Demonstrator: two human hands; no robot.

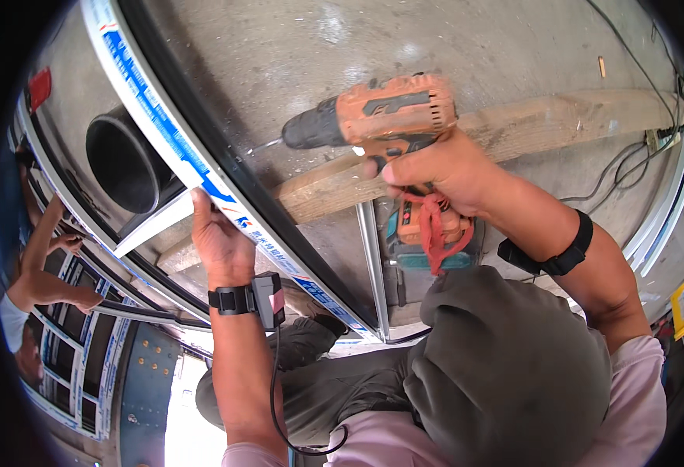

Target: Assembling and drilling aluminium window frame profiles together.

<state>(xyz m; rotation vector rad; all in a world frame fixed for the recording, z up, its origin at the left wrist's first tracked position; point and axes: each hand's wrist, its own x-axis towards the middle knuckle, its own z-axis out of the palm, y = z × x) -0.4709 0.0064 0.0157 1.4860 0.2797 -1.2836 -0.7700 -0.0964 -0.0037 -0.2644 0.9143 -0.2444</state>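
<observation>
My right hand (451, 175) is closed round the grip of an orange and black cordless drill (396, 109), a finger near its trigger. A red strip of cloth (435, 233) is tied about the drill's lower part, above the battery. The thin bit (266, 145) points left toward a long frame profile (155, 117) covered in blue-and-white film; a small gap seems to lie between them. My left hand (223, 245) grips this profile, thumb up along its near side, other fingers partly hidden. Beside that hand a white crosspiece (159, 222) meets the profile.
A wooden beam (544, 121) lies across the concrete floor under the work. Left of the profile stands a dark round tube (128, 159). Black cables (630, 159) run at the right. Another person's arms (42, 272) are at the far left, by more filmed frames (85, 366).
</observation>
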